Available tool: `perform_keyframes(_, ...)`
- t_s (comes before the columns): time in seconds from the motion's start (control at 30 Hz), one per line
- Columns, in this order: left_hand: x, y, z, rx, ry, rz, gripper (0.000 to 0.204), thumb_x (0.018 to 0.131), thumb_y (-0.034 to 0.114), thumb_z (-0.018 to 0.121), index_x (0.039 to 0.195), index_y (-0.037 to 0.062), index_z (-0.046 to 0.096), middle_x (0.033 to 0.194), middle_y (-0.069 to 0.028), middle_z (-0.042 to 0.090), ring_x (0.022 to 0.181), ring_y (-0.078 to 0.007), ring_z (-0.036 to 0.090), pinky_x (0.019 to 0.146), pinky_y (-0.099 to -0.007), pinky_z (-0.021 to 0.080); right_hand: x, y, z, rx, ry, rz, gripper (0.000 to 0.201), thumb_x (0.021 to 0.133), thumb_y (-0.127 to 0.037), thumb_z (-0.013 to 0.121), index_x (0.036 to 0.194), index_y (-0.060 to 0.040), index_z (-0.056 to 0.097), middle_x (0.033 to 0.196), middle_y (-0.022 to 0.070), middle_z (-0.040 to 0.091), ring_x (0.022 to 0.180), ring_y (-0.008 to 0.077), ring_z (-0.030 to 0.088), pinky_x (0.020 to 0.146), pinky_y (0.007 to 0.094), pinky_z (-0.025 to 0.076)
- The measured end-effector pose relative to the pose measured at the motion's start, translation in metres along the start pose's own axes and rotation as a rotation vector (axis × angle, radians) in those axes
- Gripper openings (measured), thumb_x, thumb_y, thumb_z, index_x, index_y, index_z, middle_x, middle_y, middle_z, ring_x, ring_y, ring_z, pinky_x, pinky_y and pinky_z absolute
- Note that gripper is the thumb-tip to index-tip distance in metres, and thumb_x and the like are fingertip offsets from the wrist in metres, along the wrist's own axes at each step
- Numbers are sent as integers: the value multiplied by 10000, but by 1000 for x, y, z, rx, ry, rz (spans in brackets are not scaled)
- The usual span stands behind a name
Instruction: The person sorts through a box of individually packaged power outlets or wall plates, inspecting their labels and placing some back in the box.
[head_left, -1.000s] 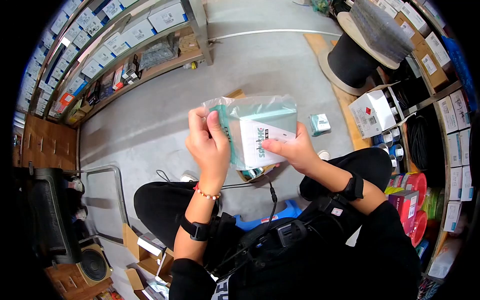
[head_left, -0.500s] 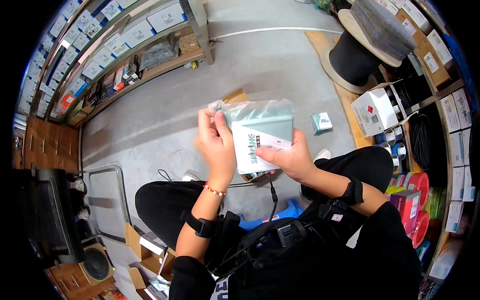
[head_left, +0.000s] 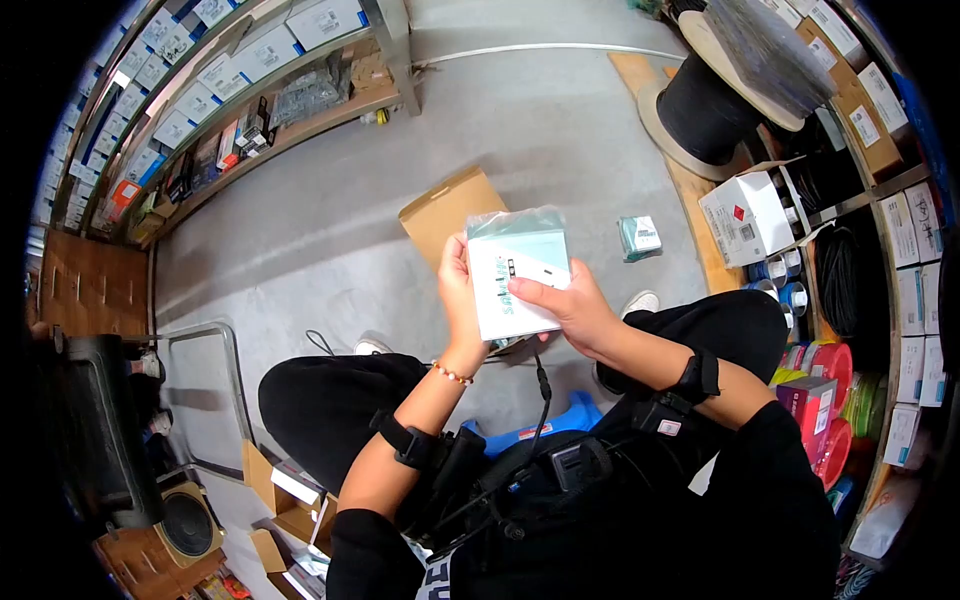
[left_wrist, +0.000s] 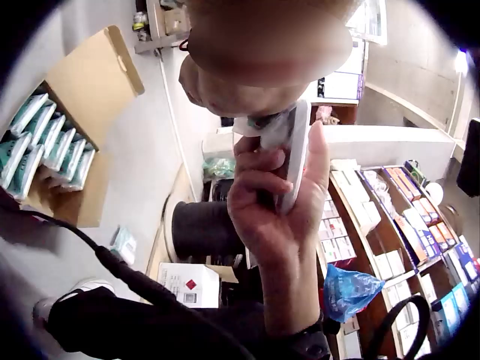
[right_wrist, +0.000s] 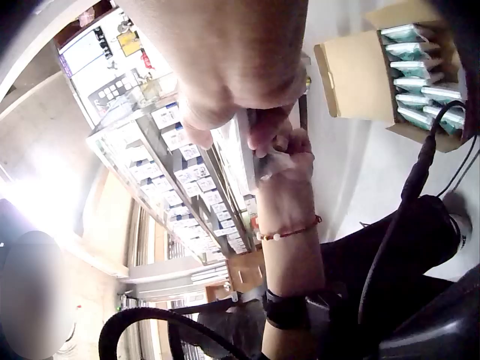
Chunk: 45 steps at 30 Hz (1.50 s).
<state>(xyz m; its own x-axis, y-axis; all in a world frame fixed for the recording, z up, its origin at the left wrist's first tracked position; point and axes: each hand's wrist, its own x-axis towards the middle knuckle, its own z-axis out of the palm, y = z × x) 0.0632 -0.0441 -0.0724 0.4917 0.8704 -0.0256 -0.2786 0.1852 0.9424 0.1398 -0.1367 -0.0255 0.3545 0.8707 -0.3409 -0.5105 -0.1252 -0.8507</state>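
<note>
A flat white-and-teal package in clear plastic is held up before the body, its printed white face toward the head camera. The left hand grips its left edge, with most of its fingers hidden behind. The right hand grips the lower right side, thumb lying across the printed face. In the left wrist view the package appears edge-on, between the right hand's thumb and fingers. The right wrist view shows the left hand at the package's edge, beside some crumpled clear plastic.
Below the hands an open carton holds several similar packs. Another pack lies on the floor at the right. A cable spool and loaded shelves stand at the right, more shelves at upper left. A blue stool is between the legs.
The left hand has moved from the bag's upper left end down and right to the package's left edge. Loose plastic no longer sticks out at the left, and more of the carton flap shows.
</note>
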Motion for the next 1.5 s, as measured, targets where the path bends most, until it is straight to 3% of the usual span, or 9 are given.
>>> perform_keyframes(0.3, -4, -6, -3, 36, -35, -26, 61, 805, 45, 490, 863, 36, 507, 748, -7, 564, 644, -52, 513, 543, -198, 424, -1, 6, -2, 20, -35, 76, 365, 701, -117, 664, 1003, -21, 484, 786, 52, 584, 567, 86, 554, 334, 182, 382)
perform_keyframes(0.5, -2, -5, -1, 21, -53, -21, 39, 794, 47, 499, 834, 44, 500, 726, 1, 554, 627, -53, 505, 539, -201, 422, -1, 8, -5, 99, -47, 92, 441, 682, -87, 682, 1057, -24, 457, 911, 63, 571, 780, 130, 574, 607, 250, 494)
perform_keyframes(0.6, 0, -13, -6, 32, -29, -20, 50, 790, 42, 503, 840, 46, 494, 725, 2, 547, 620, -57, 503, 538, -197, 418, 0, 8, -5, 105, -65, 121, 465, 675, -80, 690, 1071, -25, 453, 957, 65, 559, 865, 147, 556, 736, 283, 475)
perform_keyframes(0.73, -1, -16, -6, 26, 3, -10, 99, 777, 40, 530, 868, 47, 491, 744, -8, 546, 620, -68, 511, 547, -203, 430, 3, 16, -6, 118, -73, 66, 465, 678, -80, 687, 1074, -21, 450, 954, 68, 562, 856, 147, 560, 725, 279, 481)
perform_keyframes(0.93, -2, -15, -4, -434, -86, -384, 140, 824, 148, 479, 918, 48, 506, 801, -50, 575, 675, -139, 578, 605, -277, 497, 3, 16, -5, 173, -92, 73, 459, 681, -77, 684, 1072, -15, 451, 972, 75, 557, 864, 151, 560, 738, 284, 478)
perform_keyframes(1.03, -13, -5, 0, -589, -39, -589, 250, 858, 225, 390, 977, 42, 512, 876, -88, 588, 712, -200, 602, 622, -318, 511, 2, 15, -2, 161, -102, 48, 465, 679, -78, 685, 1073, -11, 449, 980, 77, 555, 866, 152, 558, 743, 286, 475)
perform_keyframes(1.27, -19, -55, -15, -758, -143, -683, 311, 868, 256, 365, 1041, 39, 505, 973, -118, 578, 836, -239, 587, 710, -362, 499, 3, 19, 0, 99, -101, -5, 492, 657, -84, 707, 1069, -4, 451, 963, 79, 563, 871, 150, 553, 751, 290, 467)
perform_keyframes(1.43, -15, -10, -2, -673, -138, -734, 312, 864, 263, 384, 1049, 40, 498, 979, -117, 574, 827, -238, 585, 712, -359, 499, 3, 14, 0, 80, -122, -45, 508, 640, -90, 722, 1064, -10, 454, 946, 77, 568, 862, 148, 553, 752, 292, 464)
perform_keyframes(1.5, -6, -8, -9, -742, -256, -712, 315, 870, 277, 379, 1042, 44, 502, 978, -105, 574, 843, -226, 576, 725, -337, 486, 2, 4, -1, 16, -140, -53, 529, 631, -89, 727, 1073, -13, 446, 955, 80, 564, 867, 147, 549, 758, 291, 459)
